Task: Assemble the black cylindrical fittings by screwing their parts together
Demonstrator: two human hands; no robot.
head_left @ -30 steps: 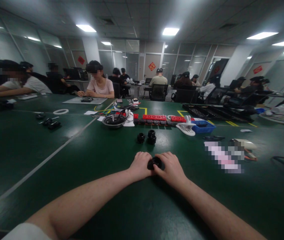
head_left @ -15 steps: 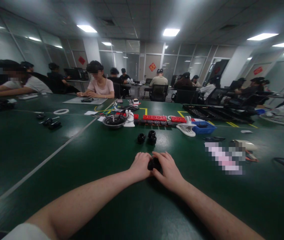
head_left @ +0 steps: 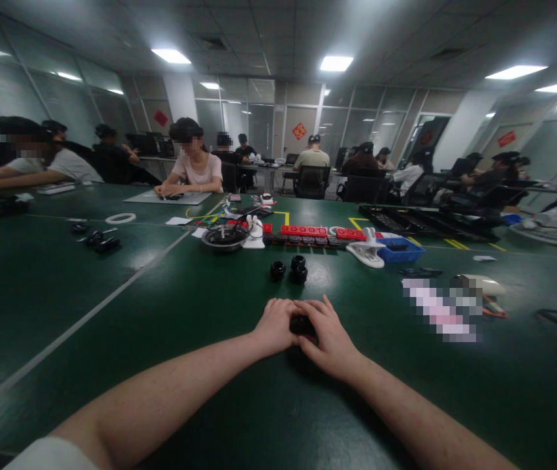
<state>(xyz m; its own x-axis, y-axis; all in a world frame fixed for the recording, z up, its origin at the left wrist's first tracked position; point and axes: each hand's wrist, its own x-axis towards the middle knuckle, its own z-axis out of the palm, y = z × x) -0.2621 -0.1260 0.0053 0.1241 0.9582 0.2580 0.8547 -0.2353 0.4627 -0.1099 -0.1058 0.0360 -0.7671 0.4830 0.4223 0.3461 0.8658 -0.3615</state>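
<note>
Between my two hands, just above the green table, is a black round part. My left hand is wrapped round its left side, with the fingertips mostly hidden. My right hand grips it from the right, fingers over the top and thumb at the near side. Beyond my hands stand several small black round parts: one on the left, one at the back right and one just in front of that.
Across the table lie a row of red blocks, a dark round dish, white clamps and a blue bin. Black parts lie at left. A person sits opposite.
My right hand's fingers have shifted left over the top of the black part, nearer my left hand. The person opposite has moved their hands over the mat.
</note>
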